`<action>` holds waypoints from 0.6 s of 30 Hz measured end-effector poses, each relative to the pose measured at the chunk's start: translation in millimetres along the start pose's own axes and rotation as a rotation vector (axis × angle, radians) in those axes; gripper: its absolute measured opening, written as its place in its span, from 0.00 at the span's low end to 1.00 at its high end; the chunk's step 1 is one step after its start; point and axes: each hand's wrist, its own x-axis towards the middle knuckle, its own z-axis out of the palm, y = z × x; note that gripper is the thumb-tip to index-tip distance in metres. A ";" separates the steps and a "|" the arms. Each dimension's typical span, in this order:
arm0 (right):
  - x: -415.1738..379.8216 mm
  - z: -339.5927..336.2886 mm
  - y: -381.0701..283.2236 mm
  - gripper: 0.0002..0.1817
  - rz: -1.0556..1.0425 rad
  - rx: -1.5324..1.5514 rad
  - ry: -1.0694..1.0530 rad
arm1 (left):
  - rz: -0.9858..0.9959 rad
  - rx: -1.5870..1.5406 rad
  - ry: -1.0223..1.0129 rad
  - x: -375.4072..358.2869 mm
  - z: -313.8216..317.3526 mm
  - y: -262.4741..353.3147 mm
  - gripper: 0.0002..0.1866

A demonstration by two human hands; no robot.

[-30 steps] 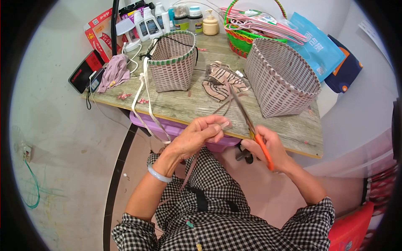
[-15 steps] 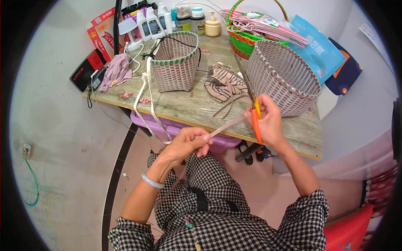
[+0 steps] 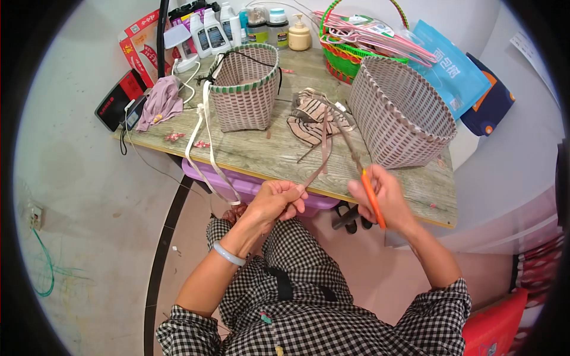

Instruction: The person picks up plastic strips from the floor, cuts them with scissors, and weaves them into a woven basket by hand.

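My left hand (image 3: 276, 202) is closed, pinching a thin flat brownish strip (image 3: 320, 164) between thumb and fingers at the table's front edge. The strip runs up from the fingertips towards a striped cloth (image 3: 309, 113). Around a pair of scissors with orange handles (image 3: 373, 199) my right hand (image 3: 389, 200) is wrapped, slightly blurred. The scissor blades point up and away, over the table beside the cloth. Farther back stands a small woven basket (image 3: 243, 107) with a green-laced rim and white straps (image 3: 205, 133). A larger woven basket (image 3: 395, 118) stands beyond my right hand.
Bottles (image 3: 217, 35), jars and a pump dispenser (image 3: 300, 34) line the back of the wooden table (image 3: 273, 157). A green and red basket (image 3: 338, 59) holds pink hangers. A purple bin (image 3: 255, 185) is below the table edge; a red chair (image 3: 496, 323) is at right.
The scissors and my right hand have moved down and right, away from the strip. The strip's far part, earlier stretched between both hands, now bends up onto the table. My left hand keeps its pinch.
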 end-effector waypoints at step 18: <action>-41.3 5.3 34.6 0.32 0.266 -0.145 -0.394 | -0.073 -0.135 -0.059 -6.9 5.2 17.8 0.10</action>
